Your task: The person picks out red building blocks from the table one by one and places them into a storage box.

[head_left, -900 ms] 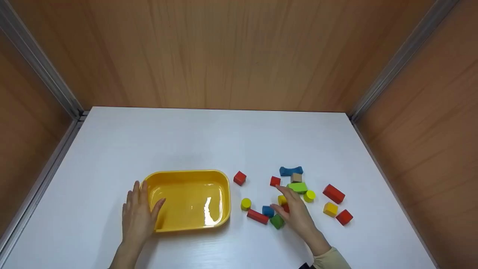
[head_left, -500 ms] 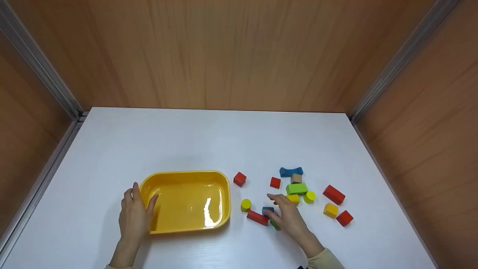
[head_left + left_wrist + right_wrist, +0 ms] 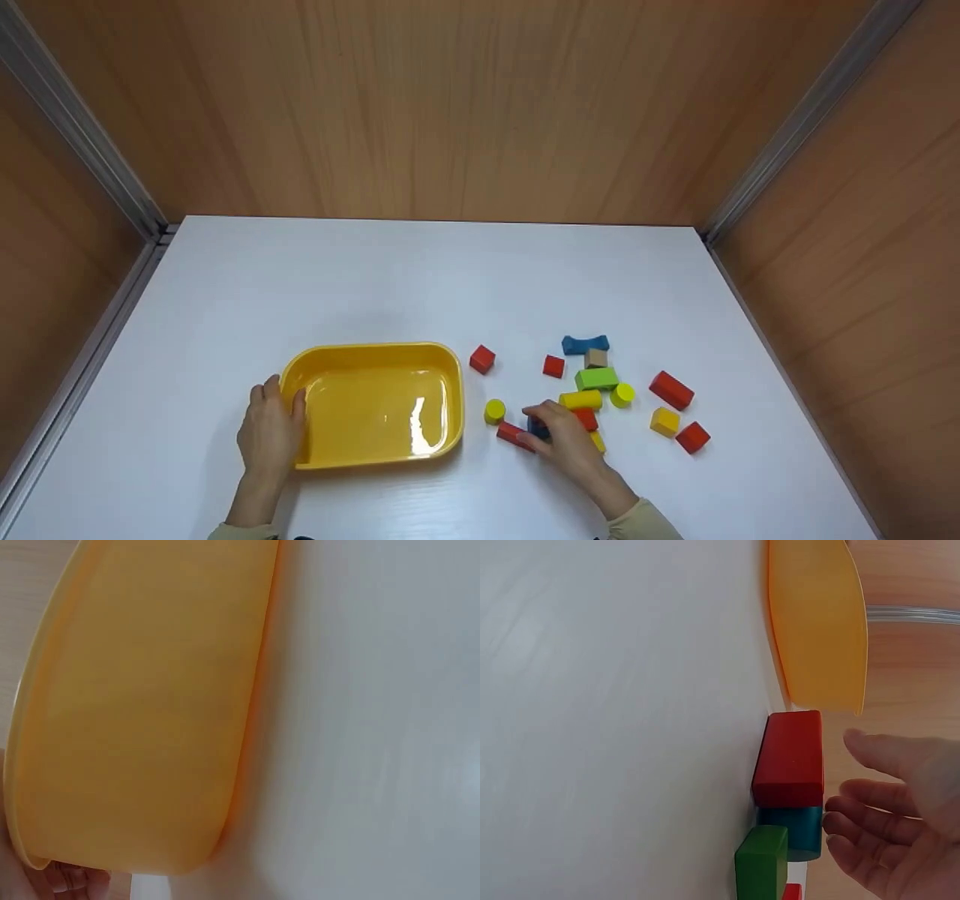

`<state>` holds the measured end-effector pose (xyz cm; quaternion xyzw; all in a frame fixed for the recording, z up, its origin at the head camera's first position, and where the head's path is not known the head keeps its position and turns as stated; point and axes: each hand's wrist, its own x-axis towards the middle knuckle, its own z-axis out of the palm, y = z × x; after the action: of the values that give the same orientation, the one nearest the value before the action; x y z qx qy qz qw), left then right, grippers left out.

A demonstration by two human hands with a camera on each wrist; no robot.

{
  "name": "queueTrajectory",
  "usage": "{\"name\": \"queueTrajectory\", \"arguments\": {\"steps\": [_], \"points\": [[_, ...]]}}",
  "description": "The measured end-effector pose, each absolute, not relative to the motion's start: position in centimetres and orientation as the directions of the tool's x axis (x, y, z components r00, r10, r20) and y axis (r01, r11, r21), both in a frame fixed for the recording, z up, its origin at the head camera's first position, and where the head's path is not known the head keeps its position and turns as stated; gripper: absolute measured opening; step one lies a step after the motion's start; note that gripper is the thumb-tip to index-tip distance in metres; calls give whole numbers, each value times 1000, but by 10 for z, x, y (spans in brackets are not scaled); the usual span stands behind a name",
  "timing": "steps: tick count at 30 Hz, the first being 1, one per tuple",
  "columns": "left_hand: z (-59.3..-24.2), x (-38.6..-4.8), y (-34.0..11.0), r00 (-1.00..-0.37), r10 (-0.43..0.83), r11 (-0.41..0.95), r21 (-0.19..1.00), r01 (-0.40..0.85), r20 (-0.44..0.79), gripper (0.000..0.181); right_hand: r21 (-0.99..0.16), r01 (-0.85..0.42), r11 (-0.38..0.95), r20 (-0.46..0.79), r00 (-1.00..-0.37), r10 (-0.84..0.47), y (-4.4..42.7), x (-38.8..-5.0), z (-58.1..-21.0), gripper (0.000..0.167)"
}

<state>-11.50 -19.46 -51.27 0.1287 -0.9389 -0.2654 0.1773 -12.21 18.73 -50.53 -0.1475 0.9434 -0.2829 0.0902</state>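
Observation:
My left hand (image 3: pixel 268 439) holds the left rim of a yellow plastic tray (image 3: pixel 367 397), its thumb at the inner side and the other fingers outside. In the left wrist view the tray's outer wall (image 3: pixel 150 705) fills much of the frame, with the fingers partly hidden beneath the rim. My right hand (image 3: pixel 574 446) hovers over a blue cylinder block (image 3: pixel 538 428), fingers bent loosely. Beside that block lies a long red block (image 3: pixel 510 433). From the right wrist, the fingers appear apart from the red, blue and green (image 3: pixel 761 862) blocks. The head view hides the green one behind the hand.
Several more toy blocks lie right of the tray, among them a yellow cylinder (image 3: pixel 581 400), a light green block (image 3: pixel 596 379), a blue notched block (image 3: pixel 585 345) and a red block (image 3: pixel 671 390). Wooden panels (image 3: pixel 450 112) enclose the white table (image 3: pixel 420 285).
The right hand has moved left and lower, from above the yellow and red blocks to the blue cylinder. My left hand has shifted slightly left and its thumb has drawn in to the rim.

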Motion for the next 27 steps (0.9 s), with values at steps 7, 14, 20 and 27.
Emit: {"name": "queueTrajectory", "arguments": {"steps": [7,14,20,27], "points": [[-513,-116,-197,-905,-336,825,545,-150,260,29,-548,-245,799,-96,-931,-351,183,-122,-508,31],[-514,-115,-198,-908,-345,828,533,-174,239,20,-484,-287,827,-95,-922,-376,181,-121,-513,28],[-515,-115,-199,-906,-333,839,521,-158,262,15,-469,-280,838,-111,-922,-370,180,-120,-516,25],[-516,-115,-200,-912,-310,845,517,-135,269,10,-448,-298,843,-100,-920,-379,179,-121,-516,23]]}}
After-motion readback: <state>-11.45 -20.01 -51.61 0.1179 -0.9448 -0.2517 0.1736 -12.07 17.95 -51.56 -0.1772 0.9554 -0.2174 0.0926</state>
